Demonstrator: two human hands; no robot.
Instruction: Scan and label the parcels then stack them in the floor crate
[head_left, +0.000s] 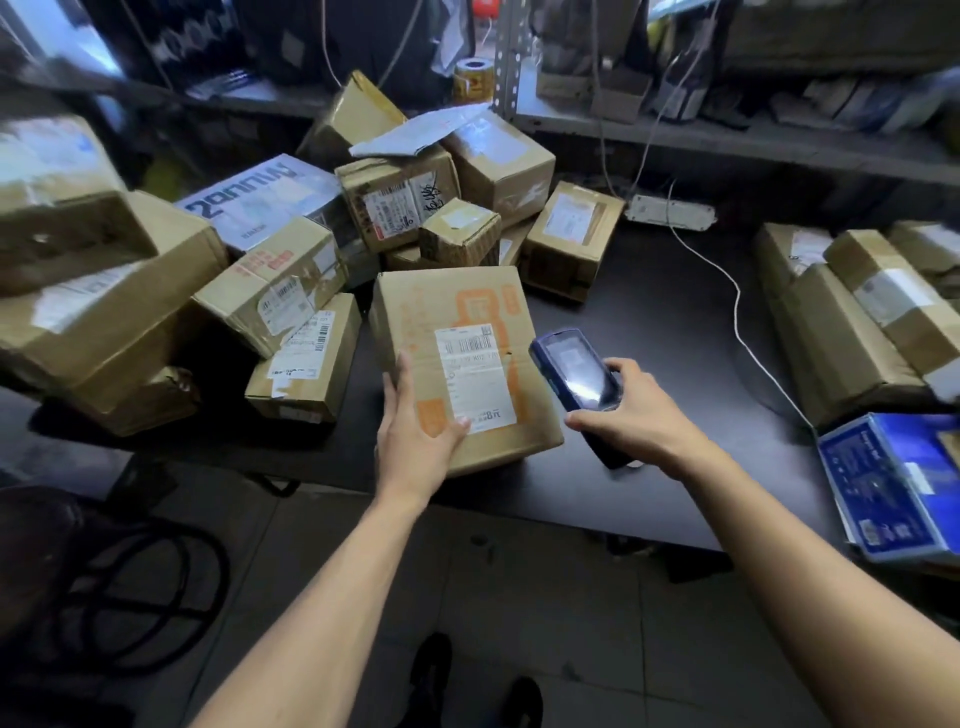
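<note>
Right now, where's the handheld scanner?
Head view, right of centre: the right hand grips the scanner above the dark table, just right of the orange-printed box and its label.

I see a brown cardboard parcel with orange print and a white label (457, 358) at the near edge of the dark bench (649, 322), my left hand (415, 431) on its near left corner. Just right of it, my right hand (634, 410) holds a blue handheld scanner (576, 379) above the bench. Behind and to the left, a heap of brown cardboard boxes (322, 249) fills the far left corner. More taped cardboard boxes (857, 322) lie along the right edge, with a blue printed carton (898, 483) at the near right corner.
</note>
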